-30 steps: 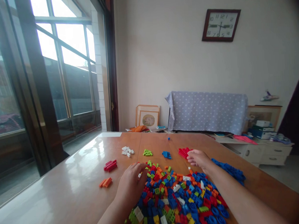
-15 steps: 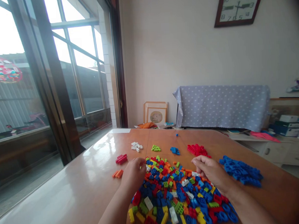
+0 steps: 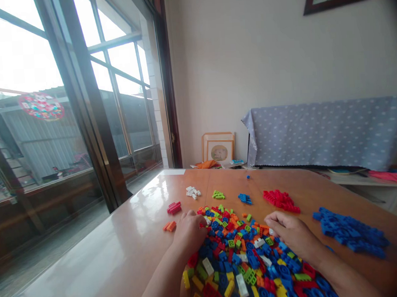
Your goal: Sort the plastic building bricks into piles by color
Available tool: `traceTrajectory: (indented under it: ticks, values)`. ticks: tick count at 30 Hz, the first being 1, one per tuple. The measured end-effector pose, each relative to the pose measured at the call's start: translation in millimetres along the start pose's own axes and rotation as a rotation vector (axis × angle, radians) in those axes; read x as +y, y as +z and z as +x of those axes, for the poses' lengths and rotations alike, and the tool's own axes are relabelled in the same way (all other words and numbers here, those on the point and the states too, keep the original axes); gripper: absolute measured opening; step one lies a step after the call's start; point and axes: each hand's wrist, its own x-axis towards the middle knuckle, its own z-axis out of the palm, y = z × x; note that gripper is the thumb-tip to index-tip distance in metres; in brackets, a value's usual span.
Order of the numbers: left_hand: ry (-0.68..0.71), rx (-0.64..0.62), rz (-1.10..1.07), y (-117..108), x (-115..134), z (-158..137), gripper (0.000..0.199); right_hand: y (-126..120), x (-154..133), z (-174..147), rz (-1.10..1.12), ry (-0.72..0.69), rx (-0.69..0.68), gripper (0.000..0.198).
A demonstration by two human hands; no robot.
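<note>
A big mixed heap of toy building bricks (image 3: 237, 257) in blue, red, yellow, green, orange and white lies on the table in front of me. At the heap's left edge is my left hand (image 3: 189, 228), its fingers bent down beside a red brick (image 3: 204, 226); whatever it may pinch is hidden. Over the right edge, my right hand (image 3: 287, 228) has its fingers curled closed. A white piece (image 3: 271, 232) shows just under those fingertips, and I cannot tell whether it is gripped.
Sorted clusters surround the heap: orange bricks (image 3: 169, 226), dark red bricks (image 3: 174, 208), white bricks (image 3: 193, 192), green bricks (image 3: 218, 195), blue bricks (image 3: 245, 199), red bricks (image 3: 281, 200) and a large blue group (image 3: 351, 231). One small blue piece (image 3: 248, 177) sits near the far table edge.
The view has turned left and slightly down, so everything has shifted to the right. My left hand's fingers have moved down against the heap's edge. The right hand stays curled over the right side.
</note>
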Motion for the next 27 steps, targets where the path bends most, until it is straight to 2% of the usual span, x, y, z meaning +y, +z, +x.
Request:
traceTrajectory:
  ticks: [11, 17, 27]
  values:
    - [0.017, -0.001, 0.038, 4, 5, -1, 0.019, 0, -8, -6, -0.178, -0.186, 0.033, 0.031]
    - [0.021, -0.015, 0.055, 6, 7, 2, 0.015, -1, -11, -7, -0.215, -0.221, 0.039, 0.03]
    - [-0.011, 0.055, -0.182, 10, -10, 11, 0.013, -11, -10, -7, -0.3, -0.239, 0.019, 0.036]
